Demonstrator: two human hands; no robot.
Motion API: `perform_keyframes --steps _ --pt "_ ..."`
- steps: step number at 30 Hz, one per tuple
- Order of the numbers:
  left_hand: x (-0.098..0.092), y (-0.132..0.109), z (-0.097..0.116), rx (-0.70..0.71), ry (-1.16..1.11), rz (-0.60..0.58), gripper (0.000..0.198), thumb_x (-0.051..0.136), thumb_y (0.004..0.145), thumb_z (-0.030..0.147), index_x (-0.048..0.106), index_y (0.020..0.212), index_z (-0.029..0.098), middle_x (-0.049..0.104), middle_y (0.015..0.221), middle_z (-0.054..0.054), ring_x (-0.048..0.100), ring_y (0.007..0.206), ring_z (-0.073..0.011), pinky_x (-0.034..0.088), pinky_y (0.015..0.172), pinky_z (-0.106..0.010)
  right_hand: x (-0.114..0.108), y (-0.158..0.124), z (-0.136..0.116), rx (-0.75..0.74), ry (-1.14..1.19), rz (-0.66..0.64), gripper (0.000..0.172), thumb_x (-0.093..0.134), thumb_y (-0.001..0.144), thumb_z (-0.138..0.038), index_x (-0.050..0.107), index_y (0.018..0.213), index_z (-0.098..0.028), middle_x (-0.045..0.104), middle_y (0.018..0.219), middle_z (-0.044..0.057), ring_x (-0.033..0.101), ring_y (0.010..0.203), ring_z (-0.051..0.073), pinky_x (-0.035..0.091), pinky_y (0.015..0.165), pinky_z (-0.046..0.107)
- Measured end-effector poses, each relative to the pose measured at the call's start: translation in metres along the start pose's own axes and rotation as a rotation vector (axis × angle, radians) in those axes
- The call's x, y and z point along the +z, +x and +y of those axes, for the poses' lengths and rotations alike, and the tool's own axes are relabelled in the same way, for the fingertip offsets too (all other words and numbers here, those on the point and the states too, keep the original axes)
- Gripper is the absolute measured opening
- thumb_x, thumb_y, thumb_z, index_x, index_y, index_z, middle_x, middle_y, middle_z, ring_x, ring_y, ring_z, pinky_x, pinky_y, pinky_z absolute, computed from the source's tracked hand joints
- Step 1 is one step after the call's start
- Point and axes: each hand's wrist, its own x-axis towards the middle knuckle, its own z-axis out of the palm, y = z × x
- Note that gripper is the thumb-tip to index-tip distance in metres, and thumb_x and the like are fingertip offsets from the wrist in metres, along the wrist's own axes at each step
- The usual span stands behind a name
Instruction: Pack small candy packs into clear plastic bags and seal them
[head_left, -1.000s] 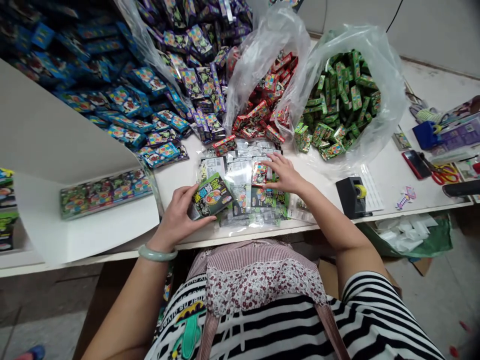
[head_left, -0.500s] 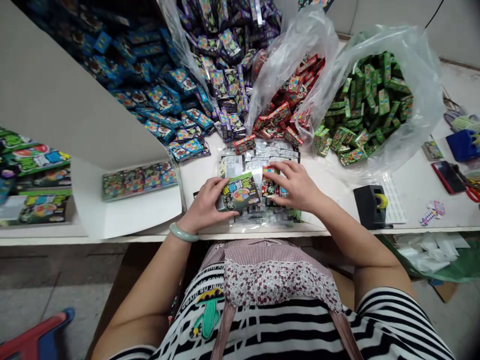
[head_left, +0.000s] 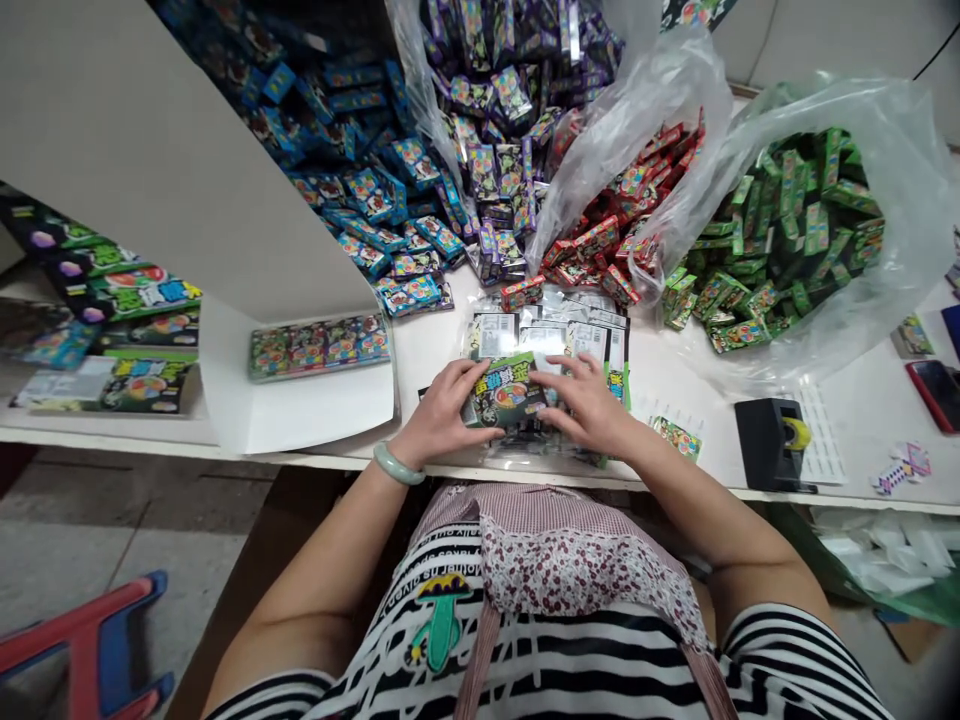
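Two hands: left hand curled around a green printed packet, right hand half-open against its edge.

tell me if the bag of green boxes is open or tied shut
Open: the clear plastic bag gapes wide, its green boxes heaped in plain view

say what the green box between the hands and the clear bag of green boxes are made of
The green box looks like printed paperboard, with crisp folded edges and a slightly glossy coat. The clear bag looks like thin plastic film, probably polyethylene: it is see-through, shiny and softly creased.
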Motion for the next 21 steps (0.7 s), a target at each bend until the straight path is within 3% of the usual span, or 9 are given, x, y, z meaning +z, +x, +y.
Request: perform_keyframes --steps 3,6,7,10,13,15,17,21 --pt "0.0 0.0 -0.001 -0.05 -0.047 0.027 0.095 0.077 0.073 0.057 0.035 0.15 0.023 0.047 0.13 -0.014 0.052 0.124 -0.0327 0.046 0.108 -0.053 -0.002 0.023 0.007 0.018 0.082 0.084 0.03 0.051 0.098 -0.039 0.062 0.125 -0.029 0.073 0.116 0.007 0.059 0.121 0.029 0.039 0.109 0.056" --pt "-0.002 -0.001 -0.002 -0.119 -0.055 0.071 0.094 0.078 0.072 0.057 0.036 0.149 0.022 0.048 0.128 -0.014 0.052 0.122 -0.0326 0.046 0.108 -0.053 -0.007 0.081 0.029 0.169 0.12 0.29 0.027 0.05 0.097 -0.039 0.067 0.112 -0.024 0.074 0.107 0.007 0.067 0.101 0.026 0.049 0.096 0.045" --pt "-0.003 -0.001 -0.002 -0.126 -0.052 0.079 0.094 0.078 0.073 0.057 0.036 0.149 0.022 0.047 0.128 -0.014 0.052 0.122 -0.0325 0.046 0.108 -0.053 -0.007 0.107 0.037 0.19 0.101 0.279 0.028 0.053 0.095 -0.04 0.066 0.113 -0.022 0.073 0.109 0.008 0.067 0.1 0.026 0.05 0.094 0.044" --pt "-0.005 -0.002 -0.001 -0.118 -0.039 0.087 0.095 0.077 0.074 0.055 0.033 0.151 0.021 0.047 0.129 -0.014 0.051 0.124 -0.0325 0.047 0.108 -0.053 0.005 0.186 0.053 0.244 -0.045 0.262 0.048 0.067 0.085 -0.043 0.059 0.122 -0.013 0.067 0.121 0.018 0.063 0.109 0.031 0.049 0.097 0.046" --pt "-0.006 -0.004 -0.002 -0.139 -0.038 0.108 0.096 0.078 0.074 0.053 0.031 0.152 0.023 0.047 0.13 -0.014 0.051 0.124 -0.033 0.047 0.107 -0.054 0.022 0.241 0.063 0.332 -0.121 0.269 0.061 0.076 0.075 -0.044 0.054 0.122 -0.013 0.065 0.12 0.02 0.062 0.111 0.035 0.049 0.097 0.052" --pt "-0.006 -0.007 -0.005 -0.157 -0.04 0.126 0.095 0.078 0.074 0.053 0.031 0.152 0.024 0.048 0.129 -0.014 0.051 0.123 -0.0331 0.047 0.107 -0.054 0.028 0.254 0.069 0.388 -0.082 0.266 0.05 0.076 0.074 -0.038 0.055 0.114 -0.017 0.068 0.108 0.015 0.064 0.103 0.034 0.05 0.093 0.053" --pt "-0.007 -0.011 -0.008 -0.16 -0.032 0.134 0.094 0.077 0.074 0.055 0.032 0.151 0.024 0.048 0.129 -0.014 0.052 0.123 -0.0331 0.047 0.107 -0.054 0.025 0.251 0.077 0.437 0.033 0.294 0.037 0.071 0.076 -0.034 0.056 0.105 -0.019 0.068 0.094 0.008 0.066 0.094 0.029 0.052 0.089 0.049" --pt "-0.009 -0.014 -0.014 -0.144 -0.023 0.128 0.092 0.074 0.077 0.058 0.031 0.151 0.023 0.048 0.129 -0.014 0.053 0.123 -0.0327 0.048 0.107 -0.053 0.001 0.204 0.085 0.533 0.509 0.324 0.027 0.064 0.077 -0.037 0.057 0.096 -0.019 0.064 0.081 0.001 0.065 0.075 0.017 0.055 0.071 0.034"
